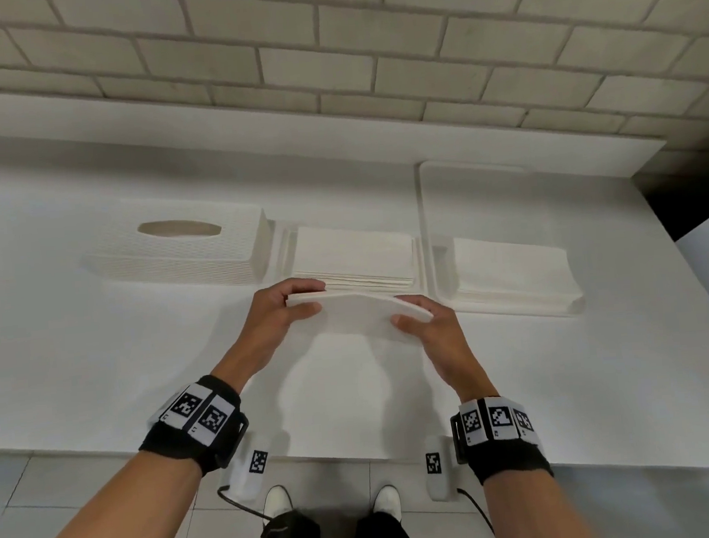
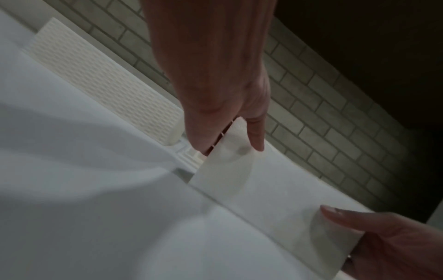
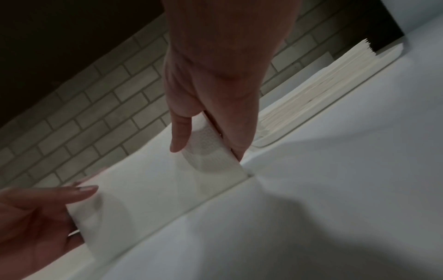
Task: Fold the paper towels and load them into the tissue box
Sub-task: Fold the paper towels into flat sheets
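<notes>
I hold a folded white paper towel [image 1: 358, 313] just above the white counter, one end in each hand. My left hand [image 1: 294, 301] pinches its left end between thumb and fingers, and my right hand [image 1: 411, 317] pinches the right end. The wrist views show the same pinches on the towel [image 2: 230, 161] [image 3: 208, 155]. Just behind the towel lies a stack of folded towels [image 1: 353, 254] in the open base of the tissue box. The textured white box cover [image 1: 177, 251], with its oval slot, sits to the left of that stack.
A white tray [image 1: 432, 203] at the right holds a stack of unfolded towels [image 1: 514, 271]. A brick wall rises behind the counter. The counter's right edge drops away at the far right, and its front edge runs below my wrists.
</notes>
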